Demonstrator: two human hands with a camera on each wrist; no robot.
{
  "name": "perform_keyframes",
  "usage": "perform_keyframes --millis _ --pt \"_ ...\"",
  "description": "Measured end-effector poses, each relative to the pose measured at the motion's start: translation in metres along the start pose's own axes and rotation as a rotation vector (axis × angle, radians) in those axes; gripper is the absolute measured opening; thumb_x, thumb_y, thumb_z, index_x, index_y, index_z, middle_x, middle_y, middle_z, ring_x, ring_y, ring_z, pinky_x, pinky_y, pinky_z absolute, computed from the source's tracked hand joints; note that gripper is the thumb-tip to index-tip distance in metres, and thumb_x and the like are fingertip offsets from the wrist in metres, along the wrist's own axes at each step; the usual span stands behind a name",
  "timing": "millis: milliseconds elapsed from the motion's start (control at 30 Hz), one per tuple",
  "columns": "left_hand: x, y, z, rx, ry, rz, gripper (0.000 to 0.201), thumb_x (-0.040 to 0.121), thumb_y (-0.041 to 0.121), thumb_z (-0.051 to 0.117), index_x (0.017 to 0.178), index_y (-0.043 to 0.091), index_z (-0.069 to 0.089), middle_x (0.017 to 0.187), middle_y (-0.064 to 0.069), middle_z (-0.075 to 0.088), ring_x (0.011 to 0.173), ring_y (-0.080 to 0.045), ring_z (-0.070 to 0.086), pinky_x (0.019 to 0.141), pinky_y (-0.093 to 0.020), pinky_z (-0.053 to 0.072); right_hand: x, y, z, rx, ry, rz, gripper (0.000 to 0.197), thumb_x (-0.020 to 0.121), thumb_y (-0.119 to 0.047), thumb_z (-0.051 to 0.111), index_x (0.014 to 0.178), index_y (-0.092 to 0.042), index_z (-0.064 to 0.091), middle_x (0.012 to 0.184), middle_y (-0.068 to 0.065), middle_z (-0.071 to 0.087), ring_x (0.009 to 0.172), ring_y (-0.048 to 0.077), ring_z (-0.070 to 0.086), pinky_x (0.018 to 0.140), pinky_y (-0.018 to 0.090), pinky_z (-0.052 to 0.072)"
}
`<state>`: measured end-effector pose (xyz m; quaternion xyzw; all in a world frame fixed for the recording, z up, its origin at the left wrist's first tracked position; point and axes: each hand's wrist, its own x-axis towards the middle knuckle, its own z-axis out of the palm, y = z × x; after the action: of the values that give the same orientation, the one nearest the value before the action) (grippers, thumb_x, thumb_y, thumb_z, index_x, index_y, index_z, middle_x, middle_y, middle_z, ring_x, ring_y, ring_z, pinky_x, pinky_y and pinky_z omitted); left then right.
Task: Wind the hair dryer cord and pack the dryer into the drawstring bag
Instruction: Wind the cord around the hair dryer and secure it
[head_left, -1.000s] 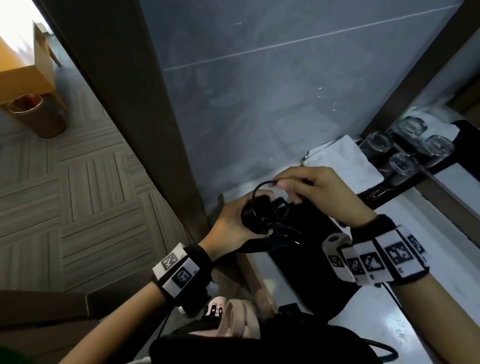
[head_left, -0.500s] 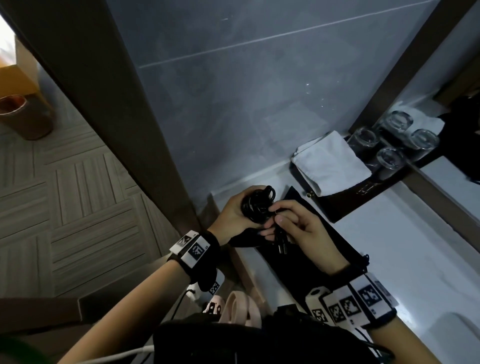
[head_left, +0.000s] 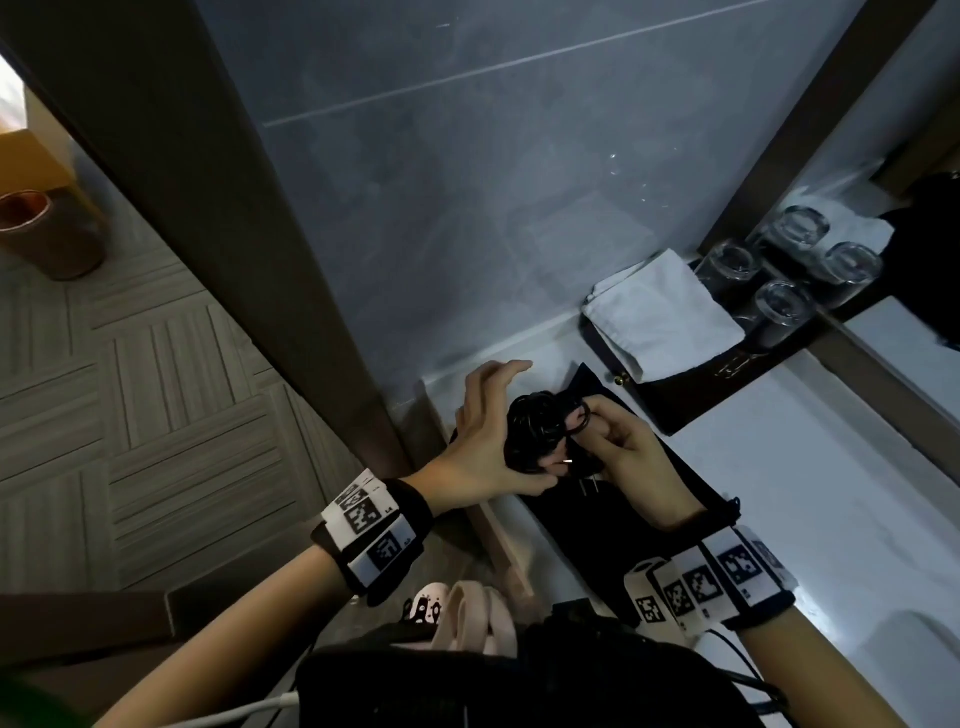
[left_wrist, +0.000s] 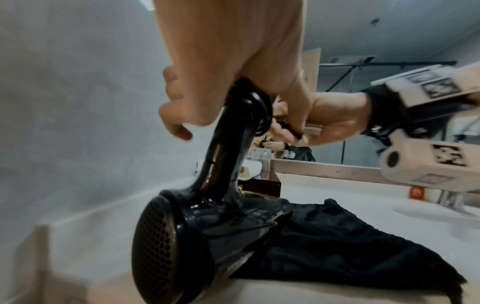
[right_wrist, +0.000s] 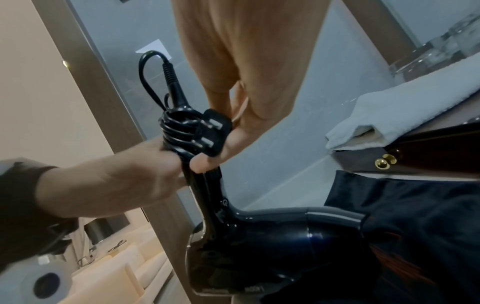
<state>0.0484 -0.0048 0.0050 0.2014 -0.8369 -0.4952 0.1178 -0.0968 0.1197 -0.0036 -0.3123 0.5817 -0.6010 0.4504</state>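
The black hair dryer (left_wrist: 182, 236) stands with its body on the black drawstring bag (head_left: 639, 525) and its handle pointing up. Its cord (head_left: 540, 431) is wound in tight coils round the top of the handle. My left hand (head_left: 483, 436) holds the handle in the crook of the thumb, with the fingers lifted off and spread. My right hand (head_left: 623, 441) pinches the plug (right_wrist: 211, 131) and presses it against the coils. A short loop of cord (right_wrist: 145, 78) sticks up above the handle. The nozzle (right_wrist: 335, 218) lies against the bag's fabric (right_wrist: 415, 205).
A folded white towel (head_left: 665, 312) and several upturned glasses (head_left: 779, 306) sit on a dark tray (head_left: 691, 395) at the back right, beside a mirror. The white counter (head_left: 831, 493) runs right to a sink basin (head_left: 909, 649). A grey wall and a door frame (head_left: 260, 260) are close on the left.
My right hand brought the cord's end down from a loop above the handle and now presses the plug on the coils. My left fingers have lifted off the handle and spread.
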Motion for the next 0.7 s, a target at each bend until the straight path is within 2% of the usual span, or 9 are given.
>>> perform_keyframes --millis 33,100,167,233,333,400,500,567,700 --pt "-0.002 0.004 -0.003 -0.012 0.052 0.057 0.094 0.064 0.037 0.079 0.123 0.060 0.010 0.129 0.014 0.015 0.133 -0.015 0.021 0.114 -0.039 0.022 0.002 -0.001 0.000 -0.009 -0.018 -0.005 0.018 0.095 -0.006 0.049 0.092 -0.015 0.063 0.066 0.004 0.065 0.072 0.025 0.065 0.070 0.037 0.056" --pt "-0.004 0.010 -0.008 -0.032 0.160 0.198 0.065 0.073 0.035 0.074 0.120 0.046 0.030 0.129 0.008 0.028 0.130 -0.008 0.028 0.110 -0.027 0.024 0.005 -0.004 0.001 0.037 -0.050 0.015 0.019 0.097 0.000 0.042 0.093 -0.010 0.058 0.066 0.001 0.066 0.065 0.014 0.066 0.062 0.024 0.054" --pt "-0.002 0.014 -0.013 0.003 0.187 0.291 0.036 0.082 0.021 0.069 0.111 0.027 0.047 0.122 0.008 0.042 0.121 -0.008 0.041 0.103 -0.026 0.032 0.008 -0.008 0.002 0.165 -0.059 0.083 0.018 0.097 0.002 0.039 0.095 -0.007 0.055 0.074 0.012 0.066 0.069 0.022 0.070 0.063 0.028 0.057" --pt "-0.001 0.016 -0.015 0.036 0.178 0.297 0.023 0.085 0.011 0.066 0.106 0.015 0.057 0.116 0.010 0.049 0.113 -0.012 0.049 0.099 -0.029 0.038 0.008 -0.011 0.001 0.264 -0.060 0.130 0.019 0.098 0.001 0.038 0.095 -0.004 0.056 0.079 0.019 0.063 0.077 0.030 0.071 0.069 0.037 0.059" --pt "0.004 0.018 -0.017 0.036 0.191 0.265 0.021 0.085 0.006 0.067 0.104 0.007 0.060 0.113 0.003 0.053 0.110 -0.009 0.050 0.096 -0.016 0.037 0.004 -0.012 -0.004 0.301 -0.078 0.126 0.025 0.098 0.001 0.034 0.098 0.000 0.059 0.088 0.020 0.065 0.086 0.029 0.070 0.079 0.037 0.058" --pt "0.007 0.018 -0.018 0.048 0.208 0.266 0.022 0.085 0.004 0.067 0.105 0.006 0.060 0.114 -0.002 0.056 0.110 -0.007 0.050 0.094 -0.009 0.034 -0.001 -0.014 -0.011 0.275 -0.129 0.116 0.028 0.097 0.002 0.034 0.108 0.001 0.059 0.102 0.020 0.068 0.099 0.028 0.068 0.085 0.034 0.056" --pt "0.008 0.020 -0.017 0.062 0.235 0.231 0.025 0.084 0.006 0.068 0.107 0.008 0.060 0.117 0.004 0.056 0.113 -0.003 0.050 0.094 -0.007 0.034 -0.009 -0.017 -0.023 0.221 -0.196 0.091 0.035 0.094 0.000 0.041 0.123 -0.007 0.057 0.124 0.014 0.063 0.120 0.024 0.058 0.085 0.025 0.054" --pt "0.008 0.022 -0.015 0.096 0.245 0.207 0.026 0.084 0.008 0.068 0.108 0.011 0.059 0.119 0.007 0.055 0.113 -0.003 0.049 0.092 -0.009 0.036 -0.012 -0.018 -0.028 0.267 -0.212 0.070 0.039 0.091 -0.002 0.045 0.127 -0.013 0.058 0.130 0.013 0.060 0.125 0.022 0.054 0.087 0.023 0.053" --pt "0.008 0.026 -0.013 0.148 0.254 0.190 0.026 0.084 0.012 0.067 0.109 0.013 0.057 0.121 0.005 0.055 0.112 -0.006 0.051 0.087 -0.029 0.047 -0.011 -0.018 -0.028 0.382 -0.245 0.042 0.045 0.089 0.000 0.045 0.131 -0.014 0.056 0.133 0.012 0.057 0.126 0.021 0.052 0.093 0.025 0.050"
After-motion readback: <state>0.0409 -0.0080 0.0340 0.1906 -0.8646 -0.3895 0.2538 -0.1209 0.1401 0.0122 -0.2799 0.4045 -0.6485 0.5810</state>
